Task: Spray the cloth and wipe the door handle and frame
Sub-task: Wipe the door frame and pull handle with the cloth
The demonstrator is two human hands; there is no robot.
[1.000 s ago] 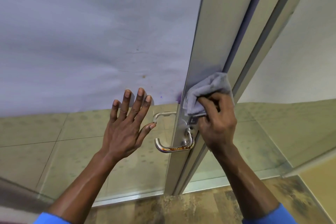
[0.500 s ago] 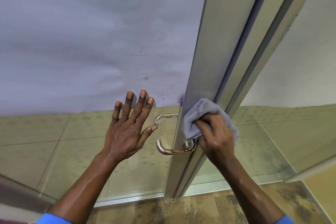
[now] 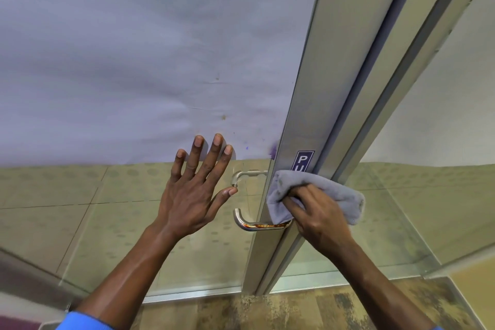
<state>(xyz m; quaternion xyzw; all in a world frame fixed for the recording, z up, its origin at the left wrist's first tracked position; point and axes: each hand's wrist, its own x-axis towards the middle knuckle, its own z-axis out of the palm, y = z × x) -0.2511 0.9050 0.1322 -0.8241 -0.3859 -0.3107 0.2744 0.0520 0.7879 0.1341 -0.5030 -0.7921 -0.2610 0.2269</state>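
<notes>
Against the door frame (image 3: 308, 104) beside the handle (image 3: 254, 227), presses a soft, light, limp cloth (image 3: 345, 195) bunched under the curled right hand (image 3: 318, 220), rests the spread, empty left hand (image 3: 187, 201) flat on the glass (image 3: 80, 222), judges a thick fold the surest hold.

Person's arms seen from above. Left hand (image 3: 192, 195) and right hand (image 3: 318, 211) are bare, with short, trimmed fingernails. Both forearms are uncovered. The bright blue left sleeve (image 3: 83, 321) begins near the elbow; the right sleeve (image 3: 436, 328) shows only as a blue sliver.
</notes>
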